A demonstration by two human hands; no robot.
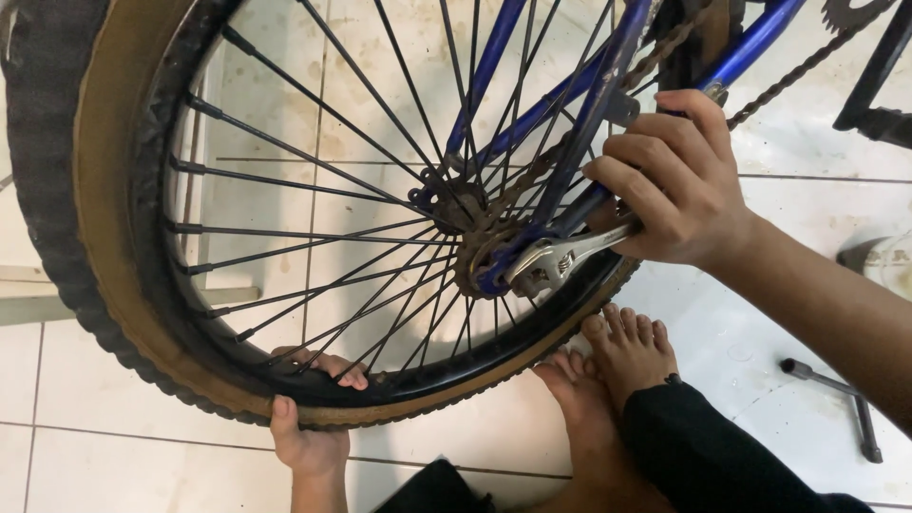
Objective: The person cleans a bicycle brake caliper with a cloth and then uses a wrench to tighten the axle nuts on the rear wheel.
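White floor tiles (114,456) with grey grout lines and brownish stains fill the background of the frame. At the lower right a dark L-shaped metal tool (841,399) lies flat on the floor, and a black pedal crank (879,85) shows at the upper right edge. A pale, blurred object (883,261) sits at the right edge, too cut off to identify.

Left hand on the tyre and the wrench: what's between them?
Head view: black spokes and black rim separate the left hand from the wrench in the right hand.
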